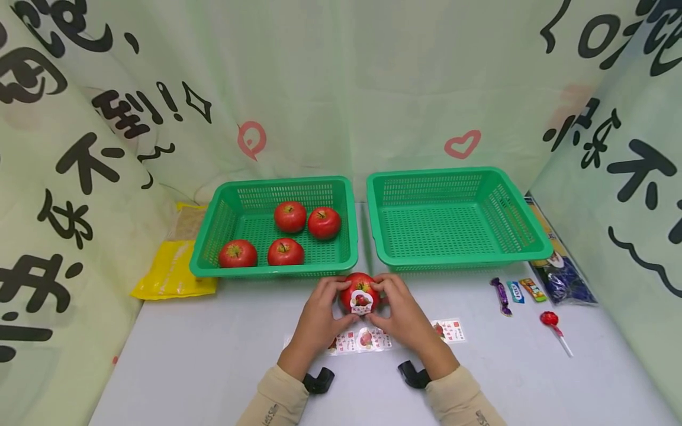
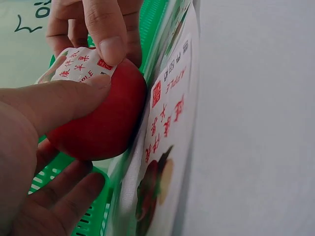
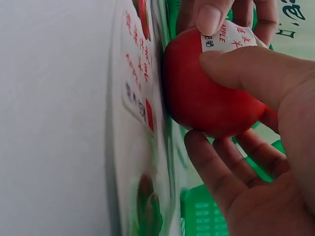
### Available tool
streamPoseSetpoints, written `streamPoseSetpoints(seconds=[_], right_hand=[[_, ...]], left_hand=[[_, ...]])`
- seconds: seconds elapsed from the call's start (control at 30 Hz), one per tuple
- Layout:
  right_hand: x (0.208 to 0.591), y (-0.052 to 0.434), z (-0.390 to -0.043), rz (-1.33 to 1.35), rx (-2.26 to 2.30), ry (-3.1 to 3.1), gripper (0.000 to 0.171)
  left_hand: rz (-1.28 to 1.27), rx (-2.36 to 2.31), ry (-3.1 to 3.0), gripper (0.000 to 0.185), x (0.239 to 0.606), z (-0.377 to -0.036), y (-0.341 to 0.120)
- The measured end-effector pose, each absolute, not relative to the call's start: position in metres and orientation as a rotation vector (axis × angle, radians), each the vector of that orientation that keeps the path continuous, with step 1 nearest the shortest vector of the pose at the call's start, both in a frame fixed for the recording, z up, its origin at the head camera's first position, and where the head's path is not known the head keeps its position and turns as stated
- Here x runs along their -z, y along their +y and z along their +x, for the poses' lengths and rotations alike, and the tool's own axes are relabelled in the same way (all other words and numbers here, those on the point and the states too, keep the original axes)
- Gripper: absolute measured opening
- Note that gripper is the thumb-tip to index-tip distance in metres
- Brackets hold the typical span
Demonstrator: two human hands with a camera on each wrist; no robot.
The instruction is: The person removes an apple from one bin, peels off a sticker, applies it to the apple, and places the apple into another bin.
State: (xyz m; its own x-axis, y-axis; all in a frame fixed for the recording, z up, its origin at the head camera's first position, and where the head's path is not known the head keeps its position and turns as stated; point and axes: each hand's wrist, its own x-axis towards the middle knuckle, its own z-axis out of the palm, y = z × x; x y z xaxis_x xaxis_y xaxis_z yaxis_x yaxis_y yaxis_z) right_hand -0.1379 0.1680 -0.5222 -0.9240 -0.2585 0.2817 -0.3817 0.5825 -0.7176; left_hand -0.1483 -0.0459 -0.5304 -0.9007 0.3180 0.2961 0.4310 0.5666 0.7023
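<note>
A red apple [image 1: 353, 286] rests on the white table between both hands, in front of the baskets. A white label sticker [image 1: 362, 301] with an apple picture and red print lies on the side facing me. My left hand [image 1: 321, 316] holds the apple from the left, fingers curled about its far side. From the right, my right hand [image 1: 403, 315] grips it the same way. In the left wrist view, both thumbs press on the sticker [image 2: 81, 66] at its lower edge. The right wrist view shows the fingers [image 3: 211, 162] around the apple [image 3: 202, 98].
A strip of apple labels [image 1: 348, 343] lies under the hands, its other end [image 1: 450, 330] to the right. The left green basket [image 1: 274, 271] holds several apples [image 1: 286, 252]; another green basket [image 1: 463, 260] stands beside it. Wrapped candies [image 1: 501, 296], a lollipop [image 1: 550, 319] and a yellow bag [image 1: 173, 269] flank them.
</note>
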Motion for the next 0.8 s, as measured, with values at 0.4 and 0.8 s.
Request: streamPoseSetpoints(seconds=[0.4,0.8], right_hand=[[0.521,0.167,-0.135,0.515,-1.191,-2.713,0.053],[0.511,0.194,-0.130,0.583,-1.169,-2.726,0.080]], left_hand=[[-0.670,1.279,-2.644,0.067,0.527,-0.146,-0.043],[-0.746,1.683,-2.592,0.045,0.525,-0.144,-0.046]])
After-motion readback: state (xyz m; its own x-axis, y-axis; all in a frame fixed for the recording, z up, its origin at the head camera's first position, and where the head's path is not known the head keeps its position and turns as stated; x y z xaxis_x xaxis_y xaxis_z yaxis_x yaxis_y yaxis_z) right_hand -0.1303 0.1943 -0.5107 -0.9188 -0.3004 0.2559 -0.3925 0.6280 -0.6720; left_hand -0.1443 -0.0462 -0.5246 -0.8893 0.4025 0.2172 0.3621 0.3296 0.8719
